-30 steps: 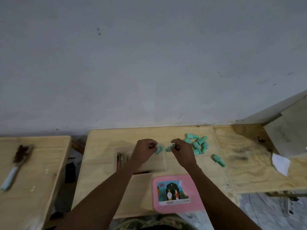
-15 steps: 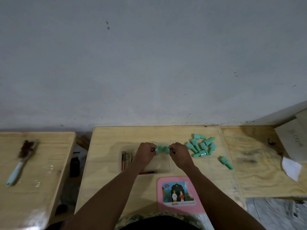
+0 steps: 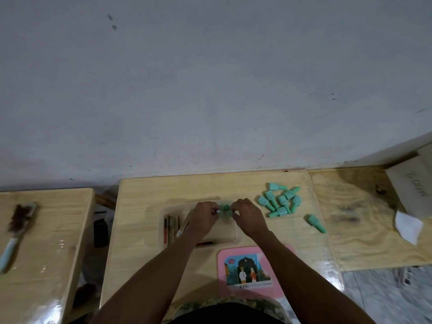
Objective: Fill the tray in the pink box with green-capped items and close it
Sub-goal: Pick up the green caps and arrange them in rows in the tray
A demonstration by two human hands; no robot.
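Left hand (image 3: 202, 217) and right hand (image 3: 251, 218) are each pinching green-capped items (image 3: 225, 209) with curled fingertips over the far edge of the tray (image 3: 230, 237), probably seating them, spare pile (image 3: 280, 202) lying within right-hand reach, pink lid (image 3: 250, 252) sitting aside, leaving the tray uncovered.

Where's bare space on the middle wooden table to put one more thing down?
Bare wood: the strip between the middle wooden table's left edge and the clear plastic tray; also the back band between tray and wall. Crowded: right of the tray, with the pile of green-capped items and a stray one; the pink box takes the near edge.
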